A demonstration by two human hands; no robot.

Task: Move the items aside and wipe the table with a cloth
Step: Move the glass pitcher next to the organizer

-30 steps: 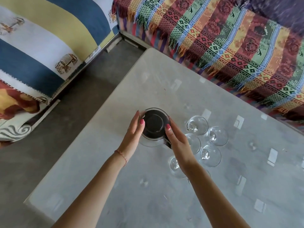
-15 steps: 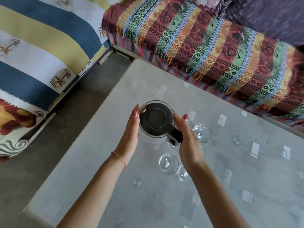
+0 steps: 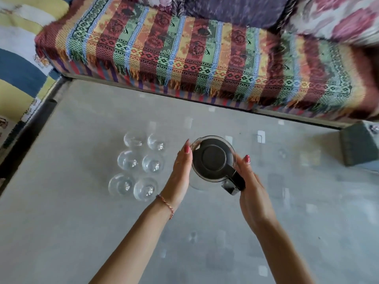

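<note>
While both hands cup glass jug (image 3: 213, 160) over table (image 3: 61, 222), left hand (image 3: 180, 173) and right hand (image 3: 253, 189) press sides, fingers holding jug; six glasses (image 3: 139, 165) grouped left

Head view looks steeply down (close) over the table (image 3: 67, 212).

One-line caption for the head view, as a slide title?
Both hands, left and right, hold a black-lidded glass jug beside six clear glasses on a grey table.
</note>
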